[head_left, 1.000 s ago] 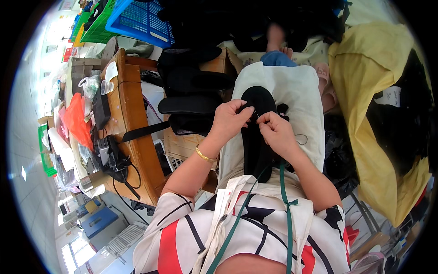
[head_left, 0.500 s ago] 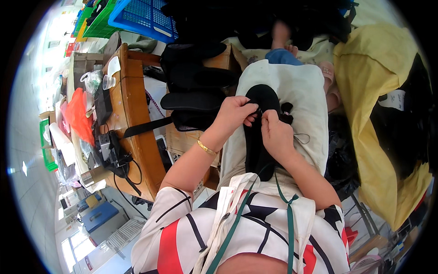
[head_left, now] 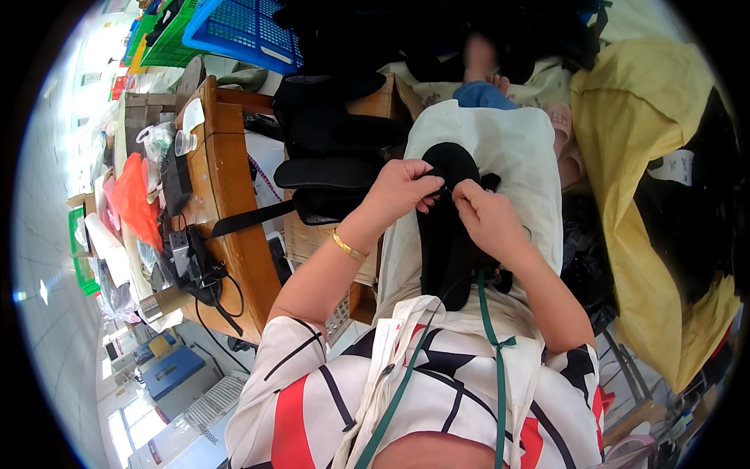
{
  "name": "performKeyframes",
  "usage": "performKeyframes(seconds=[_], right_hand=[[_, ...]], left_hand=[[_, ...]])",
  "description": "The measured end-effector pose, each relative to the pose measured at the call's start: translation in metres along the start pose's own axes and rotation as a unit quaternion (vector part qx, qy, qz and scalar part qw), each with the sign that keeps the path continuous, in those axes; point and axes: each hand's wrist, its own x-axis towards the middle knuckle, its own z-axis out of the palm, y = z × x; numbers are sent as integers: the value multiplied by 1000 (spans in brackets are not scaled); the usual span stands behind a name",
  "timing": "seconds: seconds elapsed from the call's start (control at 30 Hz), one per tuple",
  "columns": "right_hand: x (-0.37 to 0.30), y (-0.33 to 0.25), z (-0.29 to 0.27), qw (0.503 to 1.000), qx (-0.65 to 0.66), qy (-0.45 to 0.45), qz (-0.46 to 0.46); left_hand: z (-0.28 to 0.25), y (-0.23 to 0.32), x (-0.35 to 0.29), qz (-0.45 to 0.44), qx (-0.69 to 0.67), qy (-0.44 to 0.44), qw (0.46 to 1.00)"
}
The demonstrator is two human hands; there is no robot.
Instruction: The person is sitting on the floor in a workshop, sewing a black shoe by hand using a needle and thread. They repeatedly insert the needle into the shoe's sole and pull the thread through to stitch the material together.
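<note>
Work on the black shoe (head_left: 455, 159) looked under way; how much was done or left could not be told, since fingers covered the spot. The left hand (head_left: 402, 187) seemed to pinch the shoe's upper; the right hand (head_left: 486, 217) had thumb and forefinger together, any held thing too small to tell. The shoe lay between and under both hands, its toe beyond their fingertips. More black shoes (head_left: 324, 173) sat left of the left hand.

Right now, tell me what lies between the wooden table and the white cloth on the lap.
Mainly a pile of black footwear and some brown cardboard, shown in the head view.
</note>
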Motion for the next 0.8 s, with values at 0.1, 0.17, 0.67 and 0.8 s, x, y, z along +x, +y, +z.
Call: performKeyframes(seconds=[0.1,0.17,0.67,0.8], right_hand=[[-1,-3,2,1000,15,8,22],[-3,-3,6,999,13,23,28],[-4,-8,32,996,-14,81,46],[11,-18,26,990,82,87,80]], left_hand=[[-1,0,2,-6,-2,-5,1000],[-1,0,5,-14,-6,-20,1000],[-10,-20,9,-46,-135,-51,988],[-4,-17,6,-40,-117,-28,992]])
